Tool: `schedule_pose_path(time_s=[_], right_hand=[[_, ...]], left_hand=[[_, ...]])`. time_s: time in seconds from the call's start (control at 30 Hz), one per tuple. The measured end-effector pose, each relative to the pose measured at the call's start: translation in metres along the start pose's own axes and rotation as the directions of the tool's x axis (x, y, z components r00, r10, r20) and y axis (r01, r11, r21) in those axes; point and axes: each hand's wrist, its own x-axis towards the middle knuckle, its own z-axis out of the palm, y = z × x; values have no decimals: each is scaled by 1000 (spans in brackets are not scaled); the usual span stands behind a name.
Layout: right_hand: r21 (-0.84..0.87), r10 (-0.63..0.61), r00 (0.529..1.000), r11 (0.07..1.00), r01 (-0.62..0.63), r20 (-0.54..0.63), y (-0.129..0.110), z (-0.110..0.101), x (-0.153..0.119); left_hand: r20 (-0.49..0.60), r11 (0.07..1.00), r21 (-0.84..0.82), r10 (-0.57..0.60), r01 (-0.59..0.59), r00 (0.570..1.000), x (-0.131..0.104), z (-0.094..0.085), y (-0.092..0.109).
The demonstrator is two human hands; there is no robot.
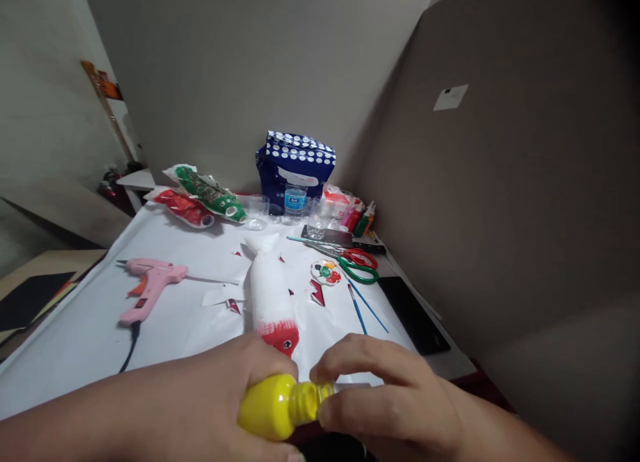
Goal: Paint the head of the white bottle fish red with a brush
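Note:
My left hand is closed round a yellow paint bottle, tilted onto its side with its threaded neck facing right. The thumb and fingers of my right hand pinch a translucent bottle cap at the bottle's mouth; most of the cap is hidden by the fingers. Just beyond the bottle lies a white bottle-shaped fish with a red painted head and a stuck-on eye. My left hand partly covers its head end.
On the white-covered table lie a pink glue gun, a paint palette, paintbrushes, scissors and a black phone-like slab. Behind stand red and green fish, clear cups and a blue bag.

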Motion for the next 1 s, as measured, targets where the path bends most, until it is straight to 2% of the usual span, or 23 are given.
schedule_pose_path(time_s=[0.07, 0.1, 0.2, 0.23, 0.27, 0.3, 0.37, 0.43, 0.53, 0.6, 0.67, 0.73, 0.8, 0.83, 0.87, 0.9, 0.93, 1.0], right_hand=[[31, 49, 997, 998, -47, -65, 2, 1, 0], [44, 87, 987, 996, -82, -136, 6, 2, -1], [32, 255, 904, 965, -260, -343, 30, 5, -1], [0, 344, 879, 931, -365, -329, 42, 7, 0], [-64, 428, 869, 888, -456, -247, 54, 10, 0], [-176, 504, 857, 839, -516, -111, 65, 13, 2], [-247, 544, 839, 814, -525, 8, 86, 22, 5], [-299, 566, 820, 800, -521, 83, 102, 30, 9], [-340, 603, 786, 774, -534, 137, 120, 39, 17], [-335, 615, 777, 767, -547, 137, 125, 38, 22], [-313, 615, 783, 765, -563, 95, 121, 33, 26], [-279, 609, 793, 766, -579, 25, 106, 27, 29], [-196, 603, 798, 779, -595, -25, 83, 26, 33], [-98, 602, 798, 793, -601, -26, 70, 29, 36], [222, 614, 789, 771, -596, -14, 58, 33, 38], [514, 607, 793, 666, -540, 47, 47, 39, 40], [702, 583, 805, 528, -478, 109, 39, 46, 43], [883, 553, 809, 255, -394, 201, 29, 62, 47]], left_hand=[[-27, 999, -34, -4, 3, 1000, 1, 1, 1], [-43, 998, -61, 4, -7, 999, 2, 0, 1], [-121, 993, -103, 52, -64, 991, 5, -1, -1], [-166, 992, -99, 59, -76, 984, 7, -2, -3], [-203, 992, -93, 68, -88, 977, 9, -3, -5], [-237, 991, -86, 78, -101, 968, 11, -4, -8], [-231, 976, -104, 164, -192, 959, 15, -5, -14], [-308, 952, -144, 215, -269, 927, 18, -7, -18], [-488, 937, -136, 221, -323, 845, 16, -10, -20], [-606, 939, -48, 243, -339, 758, 12, -13, -21], [-704, 942, 58, 272, -329, 656, 8, -17, -25], [-757, 942, 140, 301, -305, 580, 6, -19, -31], [-750, 924, 244, 372, -295, 546, 7, -20, -38], [-763, 920, 279, 387, -277, 517, 10, -20, -40], [-800, 920, 289, 383, -264, 461, 13, -18, -43], [-814, 917, 309, 392, -252, 429, 16, -16, -45], [-814, 909, 334, 411, -249, 410, 19, -14, -46], [-775, 871, 406, 489, -278, 400, 24, -9, -49]])
